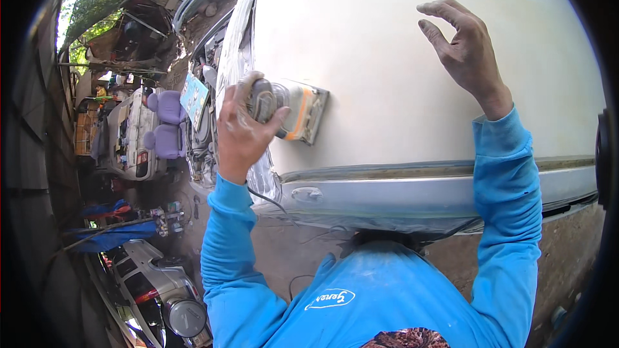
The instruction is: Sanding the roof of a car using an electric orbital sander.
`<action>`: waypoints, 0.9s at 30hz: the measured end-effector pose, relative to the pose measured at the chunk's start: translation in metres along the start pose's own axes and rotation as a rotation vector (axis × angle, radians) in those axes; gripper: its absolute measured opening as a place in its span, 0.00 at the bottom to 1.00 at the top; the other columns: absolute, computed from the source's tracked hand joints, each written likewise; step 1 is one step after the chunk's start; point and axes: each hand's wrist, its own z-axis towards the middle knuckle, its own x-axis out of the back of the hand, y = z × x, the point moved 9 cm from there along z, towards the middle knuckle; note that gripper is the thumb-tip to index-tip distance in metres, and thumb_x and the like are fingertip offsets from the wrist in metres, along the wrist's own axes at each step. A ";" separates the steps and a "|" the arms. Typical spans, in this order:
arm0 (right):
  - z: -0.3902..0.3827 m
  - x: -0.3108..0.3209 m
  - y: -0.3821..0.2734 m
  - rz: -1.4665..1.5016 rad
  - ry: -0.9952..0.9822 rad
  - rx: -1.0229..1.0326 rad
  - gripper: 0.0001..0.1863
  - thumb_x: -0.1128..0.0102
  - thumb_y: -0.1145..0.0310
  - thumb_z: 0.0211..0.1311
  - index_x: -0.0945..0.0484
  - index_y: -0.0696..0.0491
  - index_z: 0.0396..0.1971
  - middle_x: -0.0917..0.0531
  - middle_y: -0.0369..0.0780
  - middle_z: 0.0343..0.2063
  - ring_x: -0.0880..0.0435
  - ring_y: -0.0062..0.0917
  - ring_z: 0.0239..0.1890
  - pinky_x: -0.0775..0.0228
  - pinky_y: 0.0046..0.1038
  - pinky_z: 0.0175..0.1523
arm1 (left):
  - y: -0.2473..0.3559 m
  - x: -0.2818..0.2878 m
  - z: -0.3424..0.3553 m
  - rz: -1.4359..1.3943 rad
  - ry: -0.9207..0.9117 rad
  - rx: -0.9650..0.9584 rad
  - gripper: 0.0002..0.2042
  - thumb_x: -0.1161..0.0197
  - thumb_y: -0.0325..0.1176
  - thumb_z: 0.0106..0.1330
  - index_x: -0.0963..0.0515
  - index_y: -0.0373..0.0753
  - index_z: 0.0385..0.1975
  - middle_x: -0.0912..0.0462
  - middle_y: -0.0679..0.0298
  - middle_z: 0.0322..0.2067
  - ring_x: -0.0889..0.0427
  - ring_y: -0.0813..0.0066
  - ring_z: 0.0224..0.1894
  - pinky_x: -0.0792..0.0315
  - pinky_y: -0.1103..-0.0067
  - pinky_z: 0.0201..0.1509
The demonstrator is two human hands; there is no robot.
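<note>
My left hand (242,122) is wrapped round the grip of an electric sheet sander (298,108), grey with an orange stripe and a flat rectangular pad. The sander rests near the left edge of a broad, off-white car roof (387,96), whose surface looks dusty and matt. My right hand (465,48) is raised over the roof on the right, holding nothing, with thumb and fingers apart. White dust coats the fingers of my left hand. A dark cord (267,200) trails below my left wrist.
Clear plastic sheeting (261,174) hangs at the roof's left edge. Along the near side run a trim strip and a blue-grey car side with a door handle (307,194). To the left stand purple seats (169,125), a silver car (155,283) and a blue tarp (122,237).
</note>
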 end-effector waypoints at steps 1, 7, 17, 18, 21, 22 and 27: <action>0.000 0.000 0.000 -0.002 0.000 -0.002 0.12 0.33 0.70 0.68 0.15 0.58 0.47 0.12 0.42 0.43 0.21 0.25 0.22 0.24 0.25 0.30 | 0.012 -0.003 -0.001 -0.011 -0.015 -0.021 0.30 0.20 0.35 0.51 0.22 0.41 0.56 0.17 0.56 0.44 0.14 0.60 0.46 0.18 0.68 0.51; -0.004 -0.005 0.006 -0.002 -0.040 -0.037 0.12 0.33 0.69 0.68 0.14 0.60 0.46 0.11 0.43 0.43 0.22 0.24 0.21 0.25 0.26 0.31 | 0.022 -0.023 0.063 -0.029 0.067 -0.159 0.30 0.20 0.37 0.50 0.22 0.44 0.56 0.17 0.54 0.45 0.13 0.56 0.45 0.18 0.66 0.51; -0.001 0.003 0.005 0.022 -0.055 -0.077 0.11 0.36 0.69 0.70 0.15 0.58 0.48 0.12 0.43 0.45 0.12 0.31 0.47 0.19 0.28 0.39 | -0.030 0.000 0.014 0.074 0.017 0.068 0.33 0.20 0.39 0.52 0.24 0.34 0.57 0.18 0.48 0.48 0.16 0.51 0.50 0.23 0.65 0.59; -0.001 0.002 0.004 0.038 -0.064 -0.080 0.11 0.36 0.69 0.70 0.15 0.58 0.48 0.12 0.43 0.45 0.12 0.32 0.47 0.19 0.28 0.39 | -0.019 0.000 0.001 0.049 0.010 0.062 0.31 0.20 0.37 0.53 0.24 0.37 0.57 0.18 0.51 0.48 0.16 0.56 0.50 0.23 0.67 0.57; -0.002 -0.002 0.006 0.020 -0.087 -0.131 0.12 0.35 0.69 0.70 0.15 0.59 0.48 0.13 0.44 0.46 0.13 0.32 0.47 0.18 0.29 0.42 | 0.009 -0.011 -0.001 0.030 -0.017 0.033 0.29 0.20 0.34 0.53 0.23 0.39 0.57 0.17 0.55 0.48 0.17 0.62 0.50 0.23 0.70 0.55; -0.002 -0.003 0.006 0.018 -0.094 -0.132 0.12 0.35 0.69 0.70 0.15 0.59 0.48 0.13 0.44 0.46 0.13 0.32 0.47 0.18 0.29 0.42 | 0.023 -0.012 0.001 0.008 -0.008 -0.063 0.29 0.20 0.33 0.53 0.23 0.39 0.57 0.17 0.55 0.47 0.17 0.62 0.49 0.23 0.70 0.55; -0.003 0.001 0.010 0.022 -0.084 -0.103 0.12 0.35 0.68 0.70 0.15 0.59 0.47 0.13 0.44 0.45 0.13 0.34 0.49 0.18 0.32 0.47 | 0.000 -0.019 0.048 0.075 -0.043 0.061 0.31 0.21 0.35 0.54 0.24 0.35 0.58 0.17 0.54 0.46 0.17 0.62 0.48 0.23 0.70 0.55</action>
